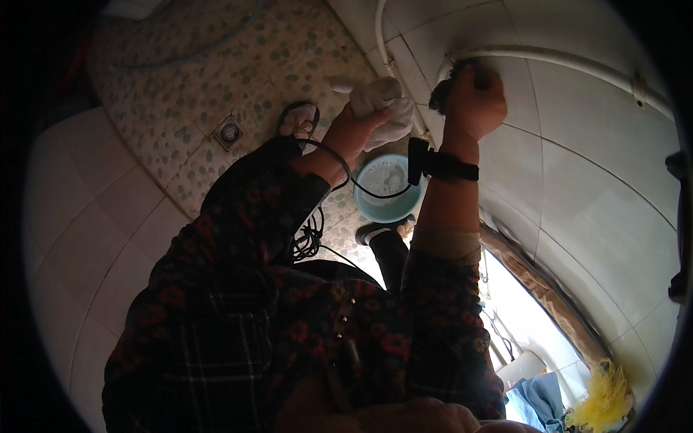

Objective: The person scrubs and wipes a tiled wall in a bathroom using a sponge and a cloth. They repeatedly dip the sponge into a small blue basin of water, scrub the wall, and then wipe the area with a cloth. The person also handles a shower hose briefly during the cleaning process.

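My left hand (349, 132) holds a bunched light-coloured cloth (387, 113), thumb laid over it, beside the wall pipes. Higher on the right, my right hand (476, 103) is closed on a dark scrubber (443, 96) against the tiled wall (574, 178), where a white pipe (520, 51) bends. A black strap with a small dark device sits on my right wrist, and a black cable runs from it across my left wrist. Below and between the hands, a light blue plastic basin (390, 208) holds sudsy liquid on the floor.
A square floor drain (229, 132) lies in the pebble-patterned floor (270, 48). Black cable loops (307, 238) hang by my body. My slippered feet stand near the basin. At the lower right are a doorway with a brown curtain (547, 297), blue cloths (533, 400) and a yellow mesh puff (603, 398).
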